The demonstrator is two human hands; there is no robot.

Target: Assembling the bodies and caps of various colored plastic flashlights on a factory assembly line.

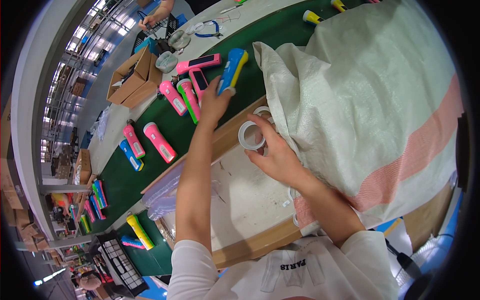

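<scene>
My left hand (215, 106) is closed round the lower end of a blue and yellow flashlight (232, 69), tilted above the green belt. In my right hand (278, 154) is a round, clear plastic cap with a white rim (241, 136), gripped between thumb and fingers. A second rimmed round piece (261, 109) shows just behind it, at the edge of the white woven sack (350, 95); I cannot tell whether my fingers touch it. Pink flashlights (173, 98) and a pink and green flashlight (188, 100) lie beside my left hand.
The green belt (190, 135) curves past a wooden-edged white worktop (250, 185) with purple plastic bags (165, 192). More flashlights (160, 142) lie leftward. A cardboard box (135, 77), pliers (210, 35) and another person's hand (148, 21) are at the far side. A black crate (120, 262) stands lower left.
</scene>
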